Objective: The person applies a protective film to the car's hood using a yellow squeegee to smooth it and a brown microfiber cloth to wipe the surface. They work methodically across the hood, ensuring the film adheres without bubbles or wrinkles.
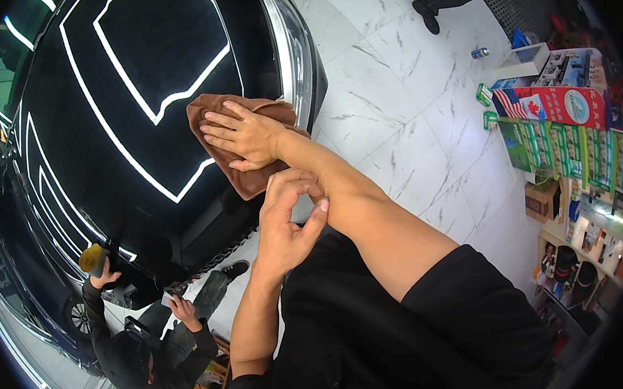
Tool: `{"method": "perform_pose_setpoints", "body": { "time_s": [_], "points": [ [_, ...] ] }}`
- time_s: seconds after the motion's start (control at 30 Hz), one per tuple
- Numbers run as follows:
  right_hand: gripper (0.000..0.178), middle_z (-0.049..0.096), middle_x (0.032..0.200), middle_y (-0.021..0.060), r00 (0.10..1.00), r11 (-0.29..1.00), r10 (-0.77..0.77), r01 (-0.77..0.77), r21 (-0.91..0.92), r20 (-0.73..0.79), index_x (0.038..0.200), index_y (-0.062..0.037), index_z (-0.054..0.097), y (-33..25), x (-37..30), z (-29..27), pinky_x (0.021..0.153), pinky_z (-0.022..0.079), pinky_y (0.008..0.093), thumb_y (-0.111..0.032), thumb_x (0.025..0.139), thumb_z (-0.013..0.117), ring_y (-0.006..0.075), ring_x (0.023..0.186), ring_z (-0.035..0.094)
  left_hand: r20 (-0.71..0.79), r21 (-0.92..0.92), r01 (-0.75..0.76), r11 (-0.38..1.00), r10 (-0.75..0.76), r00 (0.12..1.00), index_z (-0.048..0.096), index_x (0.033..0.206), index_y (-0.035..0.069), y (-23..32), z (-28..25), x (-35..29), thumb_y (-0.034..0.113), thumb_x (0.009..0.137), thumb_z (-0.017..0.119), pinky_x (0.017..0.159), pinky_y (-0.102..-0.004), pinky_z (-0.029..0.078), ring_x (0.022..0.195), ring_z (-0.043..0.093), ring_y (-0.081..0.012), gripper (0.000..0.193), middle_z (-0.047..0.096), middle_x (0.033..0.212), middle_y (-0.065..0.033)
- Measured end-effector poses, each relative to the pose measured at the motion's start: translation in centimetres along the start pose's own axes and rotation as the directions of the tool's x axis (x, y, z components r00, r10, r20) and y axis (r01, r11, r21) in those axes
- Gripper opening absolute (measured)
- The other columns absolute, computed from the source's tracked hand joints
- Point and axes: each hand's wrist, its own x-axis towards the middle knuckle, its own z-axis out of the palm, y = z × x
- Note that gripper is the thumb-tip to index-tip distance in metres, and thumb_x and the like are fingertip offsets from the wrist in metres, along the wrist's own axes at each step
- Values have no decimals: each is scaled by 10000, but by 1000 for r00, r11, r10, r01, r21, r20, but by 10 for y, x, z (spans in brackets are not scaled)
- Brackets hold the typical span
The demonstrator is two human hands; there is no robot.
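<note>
At the far left, a crouching person (144,346) in dark clothes holds a yellow sponge (94,258) against the black car (66,141), whose glossy hood mirrors white light strips. Further right, the brown cloth (229,120) lies on the hood near its front edge, just beside the headlight (292,42). The right hand (242,134) rests flat on the cloth, fingers spread and pressing down, not gripping it. Just below, the left hand (284,222) is curled, its fingertips pinching at the right forearm, holding no object. To the right spreads white marble floor (407,114), and at the far right stands a shelf (563,138) of green boxes.
</note>
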Motion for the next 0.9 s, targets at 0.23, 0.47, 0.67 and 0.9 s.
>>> {"method": "perform_pose_setpoints", "body": {
  "time_s": [0.23,0.47,0.67,0.9],
  "points": [
    [763,445,1766,67,1000,1000,-10,10,21,-13,1592,-114,608,1,-1,0,1348,184,662,-603,1007,625,282,1685,290,4,-2,-13,1000,13,1000,666,1192,-3,18,-1,15,-16,842,755,1084,-428,514,1182,662,-341,361,697,1235,-154],
    [767,454,1759,68,1000,1000,5,-5,9,8,1593,-118,608,1,1,-4,1341,199,664,-614,1008,615,268,1681,295,128,-221,121,968,-95,987,685,1224,-26,14,-12,3,62,885,752,1080,-407,522,1175,686,-334,357,686,1251,-171],
    [762,455,1759,68,1000,999,-12,12,-31,10,1592,-126,610,0,1,-5,1353,172,655,-619,1010,607,300,1688,276,49,-96,93,991,-89,995,657,1263,-23,12,-6,24,124,909,778,1111,-410,502,1246,647,-339,402,679,1291,-164],
    [761,470,1749,69,1000,1000,1,-1,20,-9,1579,-129,624,0,0,0,1360,151,652,-616,995,623,323,1691,272,97,-203,-6,979,27,995,657,1123,14,22,-15,10,40,808,884,943,-361,537,995,675,-240,389,717,1114,-102]
  ]
}}
